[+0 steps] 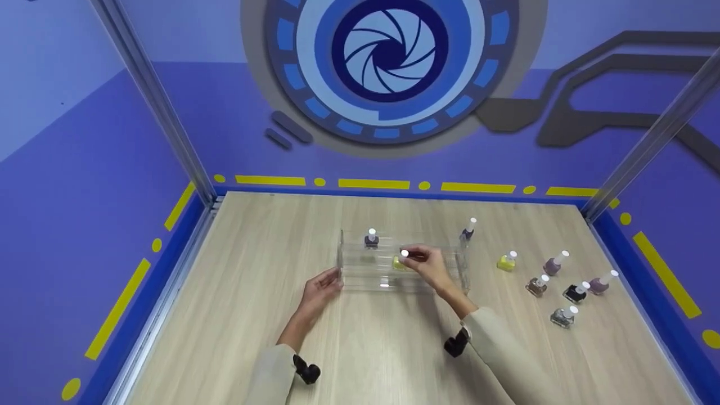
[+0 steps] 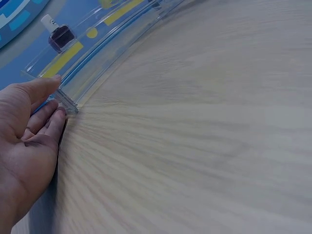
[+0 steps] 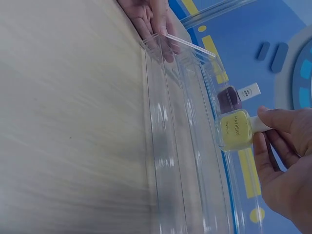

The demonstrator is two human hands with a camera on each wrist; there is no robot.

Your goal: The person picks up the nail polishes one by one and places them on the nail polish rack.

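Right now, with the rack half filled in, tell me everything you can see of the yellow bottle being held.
The yellow bottle is small and squarish with rounded shoulders; its clear, glass-like body shows bright yellow inside. Dark lettering on its face reads "MAYREAY", with a smaller line too fine to read. Its white cap is on, pinched between thumb and fingers in the right-hand grip. It is held cap upward at the clear stepped rack; whether its base touches the rack, I cannot tell.
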